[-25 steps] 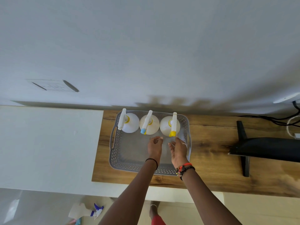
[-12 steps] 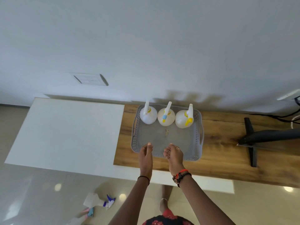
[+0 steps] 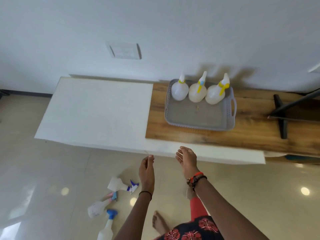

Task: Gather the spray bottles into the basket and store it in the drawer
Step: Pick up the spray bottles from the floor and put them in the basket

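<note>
Holding nothing, our left hand (image 3: 146, 172) and right hand (image 3: 187, 161) hang loosely curled; the nearest floor spray bottle (image 3: 119, 185) lies below-left of our left hand, nozzle toward it, basket (image 3: 197, 126) up on the counter (image 3: 242, 135)

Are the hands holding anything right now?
No. The left hand and the right hand both hold nothing.

Grey perforated plastic basket (image 3: 228, 118); matt wood-grain countertop (image 3: 190, 135); glossy floor tiles (image 3: 52, 179).
</note>
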